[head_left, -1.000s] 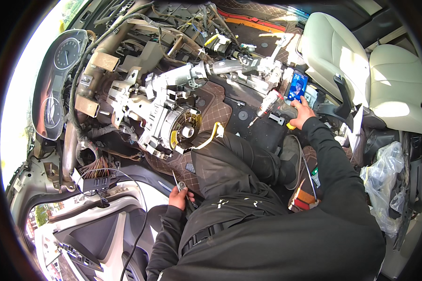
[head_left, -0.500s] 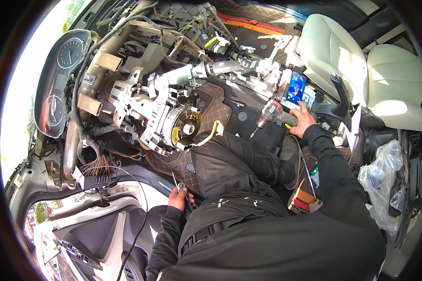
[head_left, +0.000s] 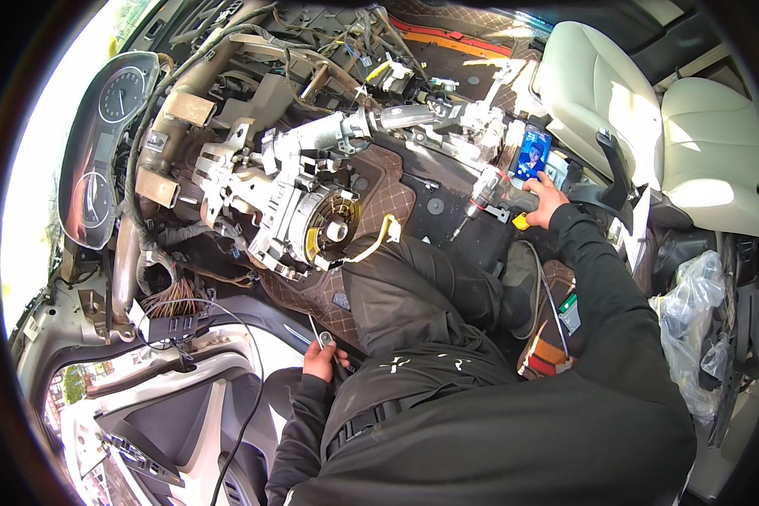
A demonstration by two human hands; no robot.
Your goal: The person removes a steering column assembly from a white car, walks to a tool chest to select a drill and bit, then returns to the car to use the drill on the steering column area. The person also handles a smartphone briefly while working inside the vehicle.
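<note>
My left hand (head_left: 319,362) is closed around a slim hand tool with a round silver head (head_left: 325,338) and a thin shaft pointing up; its exact kind is unclear. It rests by my left hip. My right hand (head_left: 548,201) reaches forward with fingers stretched out, a fingertip at the lower end of a lit phone (head_left: 533,153). A person shows on the phone's screen. Just left of that hand lies a cordless drill (head_left: 487,191), its bit pointing toward my knee; its grip is partly hidden beside the fingers.
A stripped steering column (head_left: 312,223) and bare wiring stand ahead. An instrument cluster (head_left: 101,152) is at the far left, an open door (head_left: 185,413) at lower left. Pale seats (head_left: 599,101) and a clear plastic bag (head_left: 691,329) are right. A black cable (head_left: 260,371) hangs by the door.
My right hand has moved slightly forward, its fingertip closer to the phone's screen. The left hand keeps its hold on the tool. The whole view has shifted a little.
</note>
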